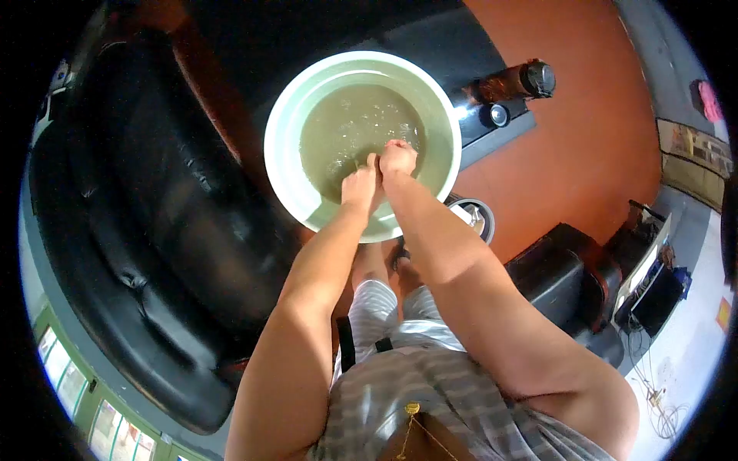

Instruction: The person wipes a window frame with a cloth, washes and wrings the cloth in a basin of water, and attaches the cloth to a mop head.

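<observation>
A large pale green plastic basin (281, 146) holds murky, greyish-green water (354, 123) with bright ripples and a few bubbles. Over the near part of the water, my left hand (360, 184) is closed, its thumb side toward the other hand. Right beside it and slightly higher, my right hand (398, 158) is curled into a fist. The two hands are close together, at or just above the water's surface. Whatever lies between the fingers is hidden, so I cannot make it out.
The basin stands on a black table (430, 46). Right of it are a dark cylindrical container (511, 83) and a small round object (499, 115). A bin (480, 219) stands below. Black sofa (146, 192) at left, black armchair (557, 265) at right.
</observation>
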A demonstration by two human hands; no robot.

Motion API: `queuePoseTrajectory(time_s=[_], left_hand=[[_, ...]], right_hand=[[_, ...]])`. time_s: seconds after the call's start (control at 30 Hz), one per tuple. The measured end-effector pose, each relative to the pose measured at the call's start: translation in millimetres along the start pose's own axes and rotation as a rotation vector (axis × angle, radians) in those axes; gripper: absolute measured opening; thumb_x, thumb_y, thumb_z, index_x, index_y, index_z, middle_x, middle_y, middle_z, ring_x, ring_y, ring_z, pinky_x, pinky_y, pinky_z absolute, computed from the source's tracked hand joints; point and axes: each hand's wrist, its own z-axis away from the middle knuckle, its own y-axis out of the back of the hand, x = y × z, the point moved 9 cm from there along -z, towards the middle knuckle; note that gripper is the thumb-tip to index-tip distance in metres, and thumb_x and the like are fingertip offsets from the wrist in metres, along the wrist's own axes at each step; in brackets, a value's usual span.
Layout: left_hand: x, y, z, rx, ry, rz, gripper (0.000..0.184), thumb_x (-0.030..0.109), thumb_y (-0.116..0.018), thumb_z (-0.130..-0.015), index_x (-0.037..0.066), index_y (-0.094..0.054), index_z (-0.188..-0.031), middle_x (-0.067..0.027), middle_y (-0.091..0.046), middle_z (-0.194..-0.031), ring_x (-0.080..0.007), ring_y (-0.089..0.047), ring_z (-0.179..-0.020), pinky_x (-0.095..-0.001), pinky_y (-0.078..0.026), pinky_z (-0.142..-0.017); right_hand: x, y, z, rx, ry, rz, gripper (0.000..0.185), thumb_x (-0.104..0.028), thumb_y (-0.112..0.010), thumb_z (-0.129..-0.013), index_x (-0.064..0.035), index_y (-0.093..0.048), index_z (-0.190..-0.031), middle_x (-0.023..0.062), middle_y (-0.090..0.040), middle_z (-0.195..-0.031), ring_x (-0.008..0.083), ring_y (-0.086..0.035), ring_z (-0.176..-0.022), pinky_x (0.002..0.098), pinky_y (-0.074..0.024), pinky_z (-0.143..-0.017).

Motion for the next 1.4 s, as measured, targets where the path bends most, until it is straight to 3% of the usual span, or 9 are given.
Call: queuePoseTrajectory(time_s=[0.13, 0.23, 0.43, 0.5, 0.7, 0.83, 0.97, 1.17, 1.4], left_hand=[[24, 26, 12, -0.085, -0.196, -0.168, 0.039, 0.010, -0.039, -0.086, 0.009, -0.030, -0.124, -0.0205, -0.060, -0.087, -0.0333, -0.063, -0.078, -0.0407, -0.052, -0.068], [36, 47, 20, -0.131, -0.272, -0.251, 0.046, 0.008, -0.040, -0.085, 0.008, -0.025, -0.129, -0.0222, -0.057, -0.094, -0.0335, -0.060, -0.086, -0.0401, -0.050, -0.074], [34, 98, 46, 0.243, -0.254, 0.295, 0.059, 0.015, -0.067, -0.073, 0.005, -0.039, -0.125, -0.0220, -0.055, -0.105, -0.0355, -0.057, -0.092, -0.0376, -0.046, -0.082], [1, 50, 37, -0.239, 0.248, 1.130, 0.053, 0.027, -0.074, -0.072, 0.010, -0.049, -0.116, -0.0102, -0.049, -0.117, -0.0240, -0.049, -0.104, -0.0411, -0.041, -0.089], [-3, 69, 49, -0.103, 0.460, 1.916, 0.026, 0.011, -0.044, -0.088, 0.009, -0.043, -0.114, -0.0090, -0.049, -0.119, -0.0249, -0.051, -0.106, -0.0422, -0.040, -0.091], [32, 77, 50, -0.212, 0.401, 2.201, 0.036, 0.023, -0.037, -0.091, 0.007, -0.040, -0.124, -0.0130, -0.042, -0.128, -0.0303, -0.046, -0.112, -0.0473, -0.035, -0.096], [62, 68, 60, -0.194, 0.347, 1.993, 0.046, 0.038, -0.035, -0.092, 0.006, -0.040, -0.124, -0.0130, -0.049, -0.122, -0.0316, -0.047, -0.111, -0.0477, -0.035, -0.096], [144, 85, 132, -0.472, 0.009, 1.702, 0.029, 0.030, -0.043, -0.089, 0.005, -0.051, -0.100, -0.0100, -0.056, -0.087, -0.0268, -0.057, -0.084, -0.0446, -0.046, -0.081], [297, -19, 356, -1.359, -0.382, 0.849, 0.038, 0.031, -0.041, -0.092, -0.001, -0.056, -0.107, -0.0094, -0.059, -0.103, -0.0236, -0.056, -0.096, -0.0355, -0.044, -0.087]], right_hand=[[43, -6, -24, 0.171, -0.174, -0.126, 0.014, -0.018, -0.057, -0.076, -0.0090, -0.065, -0.085, 0.0154, -0.064, -0.093, 0.0276, -0.062, -0.086, 0.0339, -0.0485, -0.076], [23, -2, -20, -0.067, -0.141, 0.058, 0.013, -0.008, -0.047, -0.084, -0.0061, -0.059, -0.089, 0.0115, -0.062, -0.089, 0.0206, -0.059, -0.076, 0.0350, -0.0483, -0.066], [0, -4, 18, -0.606, -0.422, -0.734, 0.026, -0.024, -0.038, -0.094, -0.0028, -0.044, -0.109, 0.0141, -0.057, -0.098, 0.0297, -0.058, -0.084, 0.0457, -0.0493, -0.072], [-20, 25, 39, -0.693, -0.322, -0.559, 0.038, -0.033, -0.035, -0.095, -0.0002, -0.043, -0.113, 0.0152, -0.055, -0.105, 0.0312, -0.056, -0.094, 0.0466, -0.0479, -0.078], [-36, 85, 75, -0.820, 0.065, 0.048, 0.045, -0.036, -0.036, -0.095, -0.0025, -0.040, -0.125, 0.0133, -0.055, -0.112, 0.0318, -0.057, -0.098, 0.0425, -0.0474, -0.083], [-41, 104, 104, -0.722, 0.719, 0.362, 0.041, -0.005, -0.052, -0.081, -0.0104, -0.051, -0.121, 0.0174, -0.062, -0.101, 0.0283, -0.061, -0.092, 0.0346, -0.0472, -0.080], [-39, 167, 139, -0.695, 0.726, 0.232, 0.055, 0.010, -0.050, -0.067, -0.0116, -0.056, -0.117, 0.0109, -0.063, -0.106, 0.0182, -0.060, -0.098, 0.0288, -0.0457, -0.084], [12, 301, 210, -0.350, 0.756, 0.187, 0.041, 0.002, -0.053, -0.071, -0.0117, -0.061, -0.108, 0.0174, -0.062, -0.097, 0.0274, -0.063, -0.082, 0.0359, -0.0496, -0.075], [251, 489, 329, 0.185, 0.467, 0.344, 0.015, -0.014, -0.060, -0.070, -0.0120, -0.067, -0.083, 0.0119, -0.064, -0.080, 0.0300, -0.061, -0.076, 0.0412, -0.0484, -0.066]])
